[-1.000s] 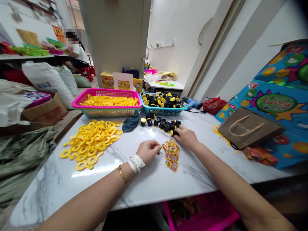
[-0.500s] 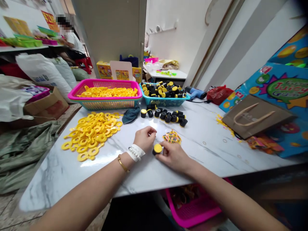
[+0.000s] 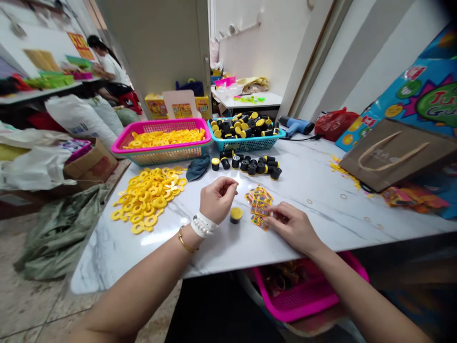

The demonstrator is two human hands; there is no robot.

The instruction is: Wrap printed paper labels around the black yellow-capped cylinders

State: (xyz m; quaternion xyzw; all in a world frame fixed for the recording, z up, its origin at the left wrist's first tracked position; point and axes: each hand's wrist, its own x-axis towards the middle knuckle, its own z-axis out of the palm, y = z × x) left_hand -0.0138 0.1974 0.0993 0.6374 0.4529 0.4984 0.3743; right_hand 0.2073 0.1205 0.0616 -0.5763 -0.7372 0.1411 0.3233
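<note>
A short black cylinder with a yellow top [image 3: 235,215] stands upright on the white marbled table, between my hands and apart from both. My left hand [image 3: 218,199] is raised just behind and left of it. Its thumb and fingers are pinched together; whatever they hold is too small to make out. My right hand [image 3: 294,226] rests at the right edge of some small colourful printed cards [image 3: 259,197]. Thumb and fingertips close on the edge of one card there. More black cylinders [image 3: 252,168] with yellow ends stand and lie in a cluster behind.
Yellow ring pieces [image 3: 148,197] lie heaped at left, beside a dark cloth [image 3: 198,167]. At the back are a pink basket [image 3: 119,142] of yellow pieces and a blue basket [image 3: 246,144] of cylinders. A brown paper bag [image 3: 400,159] stands right. Farther back, a person [image 3: 113,71] sits.
My right hand has let go of the yellow-topped cylinder and moved right to the printed cards. The cylinder now stands by itself. My left hand stays pinched; the view has shifted slightly.
</note>
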